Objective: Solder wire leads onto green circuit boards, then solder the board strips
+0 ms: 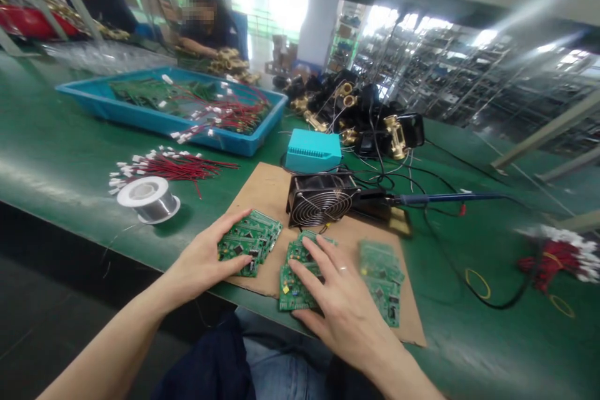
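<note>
A green workbench (56, 150) carries a blue tray (117, 114) of wired connectors at the back and a cardboard sheet (262, 190) near the front edge. On the cardboard stands a black fan (321, 203), with a teal box (313, 151) just behind it. The left stack of circuit boards (255, 239) lies under the left hand (204, 262), whose fingers curl around its near edge. The right hand (344, 306) rests open, fingers spread flat on the middle stack of circuit boards (293, 278). A solder spool (147, 198) sits well left of both hands
</note>
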### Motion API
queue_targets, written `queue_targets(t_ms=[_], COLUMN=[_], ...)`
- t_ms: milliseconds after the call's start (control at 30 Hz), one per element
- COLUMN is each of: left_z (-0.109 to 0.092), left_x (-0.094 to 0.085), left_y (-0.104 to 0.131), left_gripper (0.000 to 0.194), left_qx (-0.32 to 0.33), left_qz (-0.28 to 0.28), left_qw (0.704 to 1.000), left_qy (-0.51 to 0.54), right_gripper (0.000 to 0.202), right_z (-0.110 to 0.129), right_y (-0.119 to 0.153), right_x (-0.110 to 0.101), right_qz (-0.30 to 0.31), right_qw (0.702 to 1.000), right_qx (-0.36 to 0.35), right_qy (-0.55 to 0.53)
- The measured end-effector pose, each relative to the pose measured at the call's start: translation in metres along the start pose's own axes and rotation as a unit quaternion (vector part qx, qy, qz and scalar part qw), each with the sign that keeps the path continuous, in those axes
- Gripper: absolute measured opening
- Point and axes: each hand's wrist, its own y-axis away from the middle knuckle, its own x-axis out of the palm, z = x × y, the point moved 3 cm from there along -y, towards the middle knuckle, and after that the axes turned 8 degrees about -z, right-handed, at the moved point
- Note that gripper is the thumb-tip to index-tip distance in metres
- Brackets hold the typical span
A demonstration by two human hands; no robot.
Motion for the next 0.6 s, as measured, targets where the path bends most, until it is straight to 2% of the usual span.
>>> queue_targets(t_ms=[167,267,333,467,600], left_z=[-0.006,-0.010,-0.009,-0.002,0.002], left_x=[0.014,0.022,0.025,0.020,0.009], left_y=[0.012,0.019,0.023,0.028,0.014], left_gripper=[0.070,0.070,0.073,0.078,0.078], left_qx=[-0.054,-0.066,-0.073,-0.083,-0.130], left_qz=[-0.047,-0.082,-0.085,-0.076,-0.063], left_qw=[0.997,0.994,0.993,0.990,0.979], left_qy=[0.005,0.015,0.027,0.090,0.145], right_gripper=[0.063,0.066,0.070,0.068,0.045], right_z=[-0.012,-0.015,-0.015,-0.014,-0.008], right_y=[0.009,0.012,0.012,0.011,-0.001], right_x=[-0.004,-0.006,-0.007,-0.012,-0.014], right_qz=[-0.011,-0.013,-0.013,-0.029,-0.071], right_qw=[1.000,0.999,0.999,0.999,0.997], right_qx=[-0.004,0.002,-0.003,-0.022,-0.037], right_qy=[0.027,0.037,0.039,0.034,0.023])
